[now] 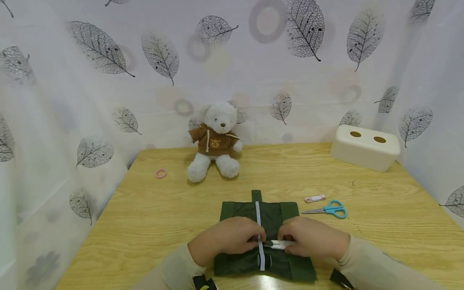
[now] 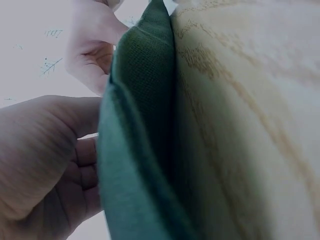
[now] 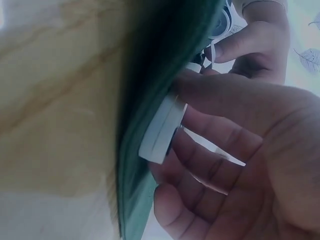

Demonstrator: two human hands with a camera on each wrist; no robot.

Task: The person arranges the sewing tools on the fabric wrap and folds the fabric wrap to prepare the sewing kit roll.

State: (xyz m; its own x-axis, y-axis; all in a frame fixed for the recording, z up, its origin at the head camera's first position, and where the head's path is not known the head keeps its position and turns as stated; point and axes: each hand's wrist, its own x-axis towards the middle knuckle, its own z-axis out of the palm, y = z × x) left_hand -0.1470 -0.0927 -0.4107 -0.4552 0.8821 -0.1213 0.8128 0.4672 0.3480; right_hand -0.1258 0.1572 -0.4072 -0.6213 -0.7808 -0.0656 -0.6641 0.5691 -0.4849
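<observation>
Pinching narrow white strap (image 1: pixel 261 253), left hand (image 1: pixel 235 235), fingers clamped on white-and-grey tool (image 1: pixel 280 245), right hand (image 1: pixel 314 237), dark-green cloth (image 1: pixel 303 268) beneath, lower centre.

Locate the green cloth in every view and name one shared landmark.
Head: green cloth lower centre, on the wooden table.
Left wrist: green cloth just left of centre, top to bottom.
Right wrist: green cloth slanting from upper middle to lower left.
Shared landmark: wooden table.

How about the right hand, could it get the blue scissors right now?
Probably yes. The scissors lie on the table just beyond the right hand, with nothing on top of them. But that hand's grip holds a white tool, so it would likely need to put that down first.
</observation>
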